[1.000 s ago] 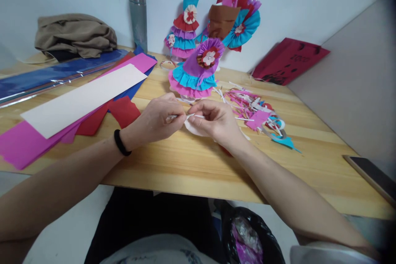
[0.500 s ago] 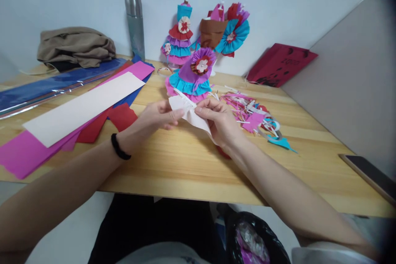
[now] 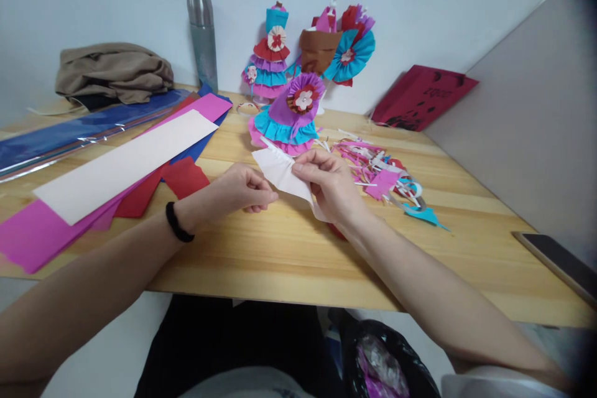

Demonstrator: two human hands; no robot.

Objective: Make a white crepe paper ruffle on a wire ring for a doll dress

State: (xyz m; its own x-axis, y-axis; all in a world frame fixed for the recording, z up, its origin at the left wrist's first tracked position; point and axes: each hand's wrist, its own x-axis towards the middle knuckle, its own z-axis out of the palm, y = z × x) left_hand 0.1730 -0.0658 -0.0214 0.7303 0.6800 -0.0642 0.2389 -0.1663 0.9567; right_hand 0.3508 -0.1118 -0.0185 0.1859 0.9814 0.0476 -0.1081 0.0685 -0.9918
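My right hand (image 3: 329, 183) pinches a strip of white crepe paper (image 3: 284, 171) between thumb and fingers. The strip's upper edge is gathered into small pleats, and its lower end hangs beside the palm. Just below and left of the strip is my left hand (image 3: 249, 189), its fingers curled and the thumb pressed to them. Whether it grips anything thin is hidden. Right behind the paper stands a small crepe-paper dress (image 3: 298, 109) in purple, blue and pink, with a flower on it.
White, pink and red paper sheets (image 3: 125, 165) lie at left. Paper scraps (image 3: 385, 177) are heaped at right, with a phone (image 3: 555, 261) near the edge. A bottle (image 3: 204, 43), more paper dresses (image 3: 275, 53) and a red bag (image 3: 424, 97) stand behind. Below is a lined bin (image 3: 387, 360).
My left hand has come off the white paper, moving slightly down, and its fingers have curled in. My right hand keeps its hold, and the paper looks flatter now.
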